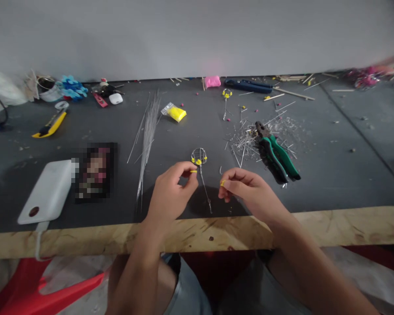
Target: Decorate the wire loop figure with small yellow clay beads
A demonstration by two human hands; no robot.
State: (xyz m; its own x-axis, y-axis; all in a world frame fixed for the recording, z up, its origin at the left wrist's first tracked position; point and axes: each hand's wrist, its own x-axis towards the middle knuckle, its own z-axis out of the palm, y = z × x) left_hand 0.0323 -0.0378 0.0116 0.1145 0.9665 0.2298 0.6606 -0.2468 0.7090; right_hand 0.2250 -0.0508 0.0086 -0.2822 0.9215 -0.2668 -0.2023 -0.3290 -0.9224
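Note:
My left hand (170,192) pinches a thin wire stem just under a small wire cage flower (198,156) dotted with yellow clay beads; the stem runs down toward the table edge. A yellow bit shows at my left fingertips. My right hand (246,189) is curled a little to the right of the stem, its fingertips pinched on a tiny piece of yellow clay (222,183). Both hands hover over the dark mat (331,175) near the front of the wooden table (348,227).
Green-handled pliers (277,157) lie on a heap of cut wire bits. A bundle of straight wires (147,131), a bag of yellow clay (176,113), pink clay (212,82), a second wire flower (226,94), a blue tool (248,85), a yellow knife (51,124), a white power bank (49,190), a phone (95,173).

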